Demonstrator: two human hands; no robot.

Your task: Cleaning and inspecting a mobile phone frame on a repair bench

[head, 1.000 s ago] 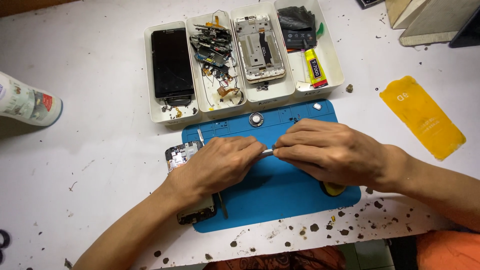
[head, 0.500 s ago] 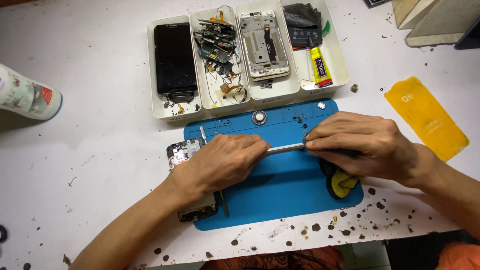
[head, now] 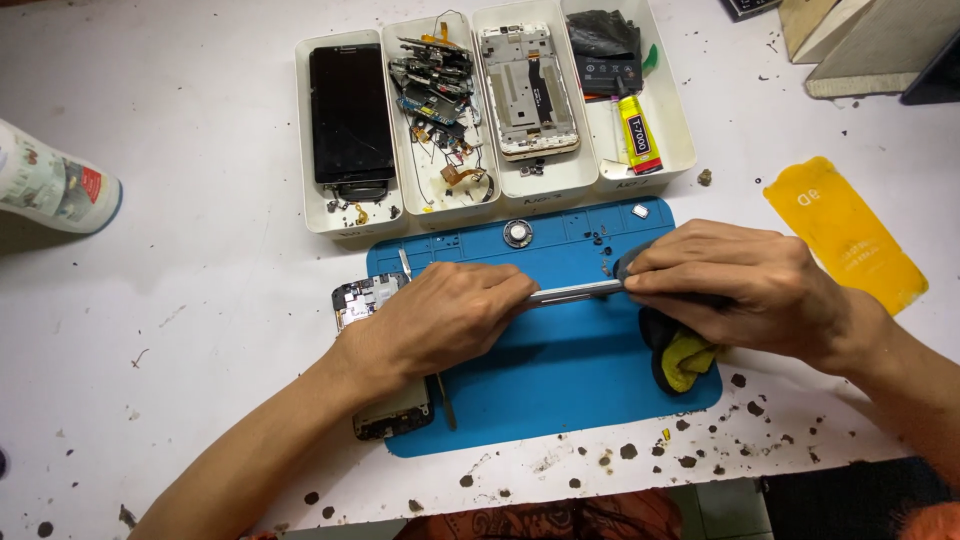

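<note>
left hand (head: 440, 315) bare | right hand (head: 745, 285) bare | forearms unsleeved, no rings

A white table (head: 170, 300), speckled with dark spots along its near edge, is seen carrying a blue work mat (head: 560, 370) at its centre. Four white trays (head: 303, 150) are set side by side just behind the mat, and an opened phone (head: 372, 300) is laid partly over the mat's left edge. A yellow film sheet (head: 845, 235) is placed to the right, a white bottle (head: 50, 185) on its side at the far left, and pale blocks (head: 860, 50) at the far right corner.
</note>
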